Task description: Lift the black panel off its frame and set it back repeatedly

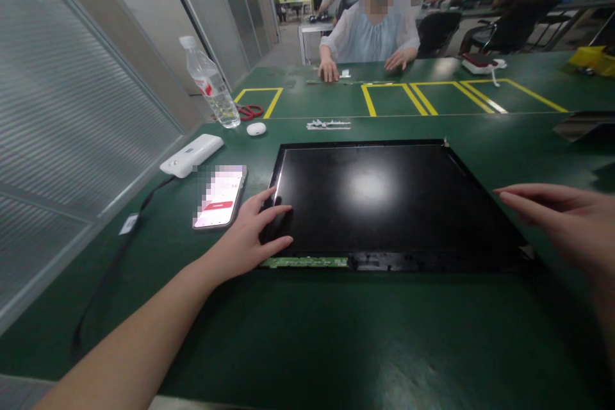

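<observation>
A black laptop screen panel (pixel 384 198) lies flat on the green table (pixel 307 333), with a thin green circuit board (pixel 307 262) along the left part of its lower edge. My left hand (pixel 259 227) rests on the panel's left side, its fingers spread over the frame and the glass. Off the panel's right edge hovers my right hand (pixel 557 211). Its thumb and forefinger are pressed together, and whatever may be between the tips is too small to make out. At the panel's top right corner a small pale tab (pixel 446 141) sticks up.
To the left are a lit phone (pixel 221 198), a white power bank (pixel 192 155) with a black strap, a water bottle (pixel 211 86), red-handled scissors (pixel 250 113) and a white earbud case (pixel 256 129). White strips (pixel 329 123) lie beyond the panel. A co-worker (pixel 372 32) sits opposite.
</observation>
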A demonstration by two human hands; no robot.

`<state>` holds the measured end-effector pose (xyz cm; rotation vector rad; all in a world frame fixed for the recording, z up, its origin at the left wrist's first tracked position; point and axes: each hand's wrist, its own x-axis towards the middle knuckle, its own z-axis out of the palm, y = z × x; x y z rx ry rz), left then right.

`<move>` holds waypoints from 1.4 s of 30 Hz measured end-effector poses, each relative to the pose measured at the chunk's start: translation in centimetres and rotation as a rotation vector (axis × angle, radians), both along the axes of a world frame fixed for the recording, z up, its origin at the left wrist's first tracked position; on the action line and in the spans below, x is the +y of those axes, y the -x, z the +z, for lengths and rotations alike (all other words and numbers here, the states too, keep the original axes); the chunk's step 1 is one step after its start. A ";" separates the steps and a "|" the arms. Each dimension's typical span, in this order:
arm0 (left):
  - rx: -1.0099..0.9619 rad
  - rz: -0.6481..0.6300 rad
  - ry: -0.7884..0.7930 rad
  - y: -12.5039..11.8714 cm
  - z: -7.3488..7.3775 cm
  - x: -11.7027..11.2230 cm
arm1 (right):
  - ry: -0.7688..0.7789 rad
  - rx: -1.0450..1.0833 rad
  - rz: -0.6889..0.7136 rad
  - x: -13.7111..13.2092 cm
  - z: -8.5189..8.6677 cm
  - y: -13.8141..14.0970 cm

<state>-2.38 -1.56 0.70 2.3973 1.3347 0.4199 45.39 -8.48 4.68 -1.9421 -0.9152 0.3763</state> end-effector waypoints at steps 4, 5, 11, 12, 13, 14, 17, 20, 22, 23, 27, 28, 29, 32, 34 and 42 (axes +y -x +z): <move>-0.003 -0.002 -0.004 0.0 -0.1 0.1 | 0.024 0.048 -0.008 0.0 -0.1 -0.4; -0.004 -0.002 -0.004 0.0 -0.1 0.1 | 0.034 0.053 -0.010 0.0 0.0 -0.5; 0.002 -0.009 0.004 -0.1 0.2 -0.1 | 0.098 0.024 -0.053 0.1 0.3 -0.5; 0.002 -0.006 0.004 -0.1 0.2 -0.1 | 0.119 -0.002 -0.084 0.1 0.4 -0.4; 0.001 -0.003 0.004 -0.1 0.3 -0.1 | 0.151 -0.029 -0.128 0.1 0.6 -0.5; 0.001 -0.001 0.005 -0.1 0.3 -0.1 | 0.196 -0.057 -0.187 0.1 0.7 -0.5; 0.005 0.000 0.008 -0.1 0.2 -0.1 | 0.326 -0.110 -0.373 0.0 1.0 -1.4; 0.016 -0.004 -0.002 -0.1 0.2 0.0 | 0.342 -0.174 -0.413 0.0 0.8 -2.9; 0.017 -0.009 -0.003 0.0 0.2 0.0 | 0.352 -0.205 -0.409 0.0 0.4 -3.7; 0.016 -0.010 -0.001 0.0 0.2 0.0 | 0.333 -0.170 -0.414 0.1 0.2 -3.9; 0.002 -0.010 0.009 0.0 0.1 0.0 | 0.112 0.254 -0.310 0.7 -0.9 -4.6; -0.002 -0.008 0.008 0.0 0.1 0.0 | 0.035 0.349 -0.232 0.8 -1.2 -4.7; -0.006 -0.006 0.008 0.0 0.1 0.0 | -0.032 0.425 -0.144 0.9 -1.5 -5.0; -0.009 -0.003 0.003 0.0 0.0 0.0 | -0.146 0.500 0.106 0.8 -2.3 -5.9; -0.004 -0.006 -0.006 0.1 -0.2 0.1 | -0.155 0.498 0.206 0.6 -2.8 -6.4; 0.009 -0.019 -0.037 0.4 -0.7 0.5 | -0.113 0.579 0.115 1.0 -3.1 -5.8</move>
